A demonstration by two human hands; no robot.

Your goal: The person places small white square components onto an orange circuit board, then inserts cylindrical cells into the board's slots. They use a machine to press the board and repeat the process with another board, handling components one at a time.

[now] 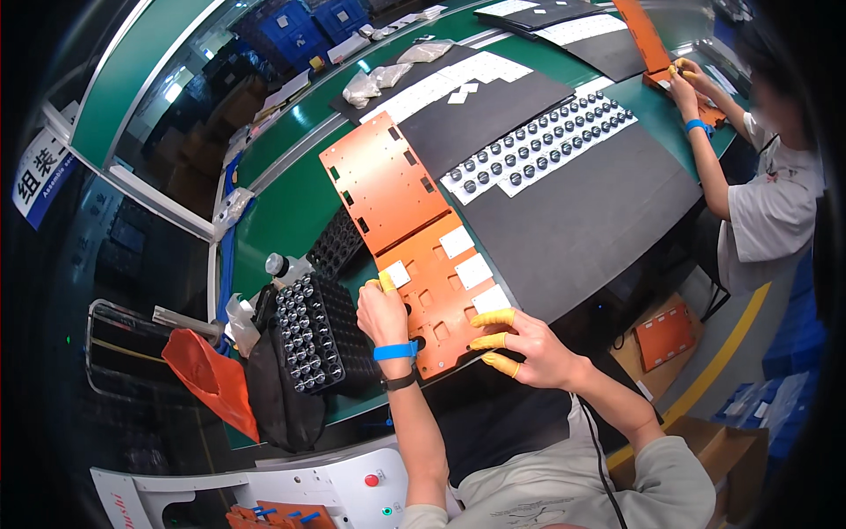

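Observation:
An orange hinged metal case (414, 322) lies unfolded before me, with its upper panel (385, 181) stretching away to the far left. White square pads (471, 271) sit on the lower panel. My left hand (382, 316) is closed at the panel's left side, its yellow-covered fingertips pinching the edge of a white pad (398, 274). A blue strap (396, 351) circles that wrist. On the other side, my right hand (539, 353) has yellow-covered fingers spread, their tips at the panel's lower right edge beside another white pad (492, 300).
Left of the case stands a black tray of round black parts (304, 331), near an orange bag (207, 379). Right of it, a black mat (582, 225) bears white sheets with rows of black round parts (538, 145). A co-worker (767, 176) handles another orange case (648, 40).

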